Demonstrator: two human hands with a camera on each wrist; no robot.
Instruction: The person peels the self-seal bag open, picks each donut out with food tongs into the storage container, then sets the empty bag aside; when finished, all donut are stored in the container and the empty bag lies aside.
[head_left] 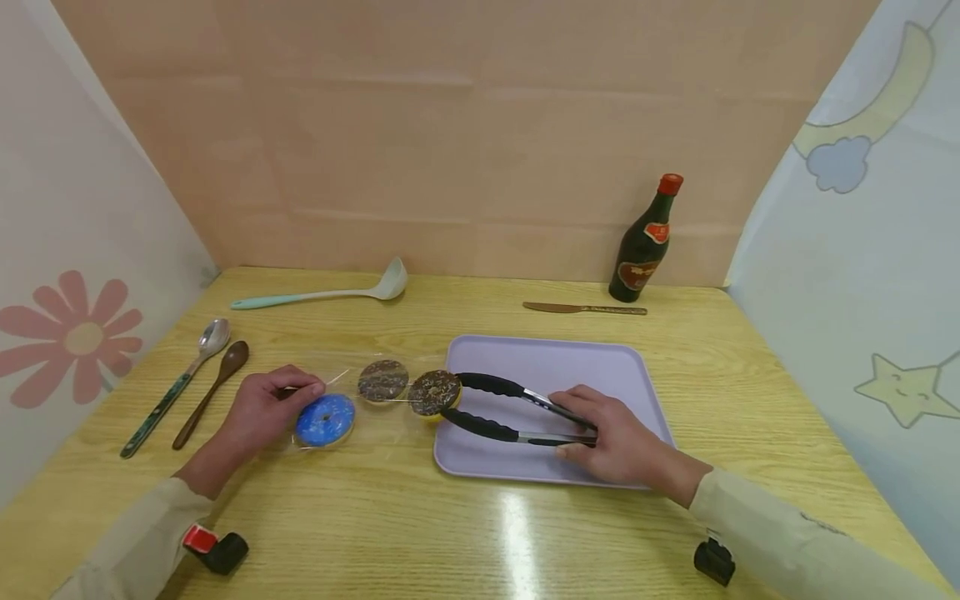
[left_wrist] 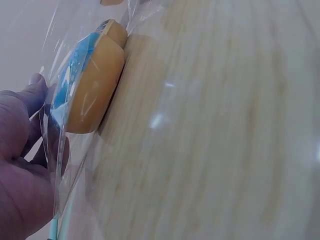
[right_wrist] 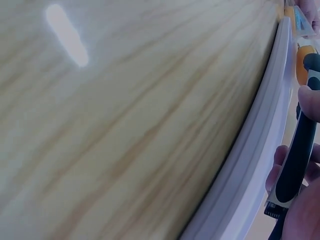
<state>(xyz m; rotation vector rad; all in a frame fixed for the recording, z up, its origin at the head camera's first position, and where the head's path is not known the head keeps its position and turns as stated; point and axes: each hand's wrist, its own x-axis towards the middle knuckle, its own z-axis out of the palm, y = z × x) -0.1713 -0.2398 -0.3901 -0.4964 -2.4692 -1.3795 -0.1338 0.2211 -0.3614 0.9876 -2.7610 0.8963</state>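
Observation:
My left hand (head_left: 258, 412) pinches the edge of a clear plastic bag (head_left: 382, 429) left of the tray. Inside the bag lie a blue-iced doughnut (head_left: 325, 420), right beside my fingers, and a chocolate doughnut with sprinkles (head_left: 383, 381). With my right hand (head_left: 611, 437) I grip a pair of tongs (head_left: 487, 427) over the lilac tray (head_left: 540, 354). A second chocolate doughnut (head_left: 435, 392) with a yellow base sits between the tong ends, at the tray's left edge. In the left wrist view, the plastic wraps round the blue doughnut's tan side (left_wrist: 97, 87).
A ladle (head_left: 322, 293) lies at the back left, and a knife (head_left: 585, 309) behind the tray. A dark bottle with a red cap (head_left: 643, 250) stands at the back right. Left of my left hand lie a metal spoon (head_left: 176, 387) and a wooden spoon (head_left: 213, 392).

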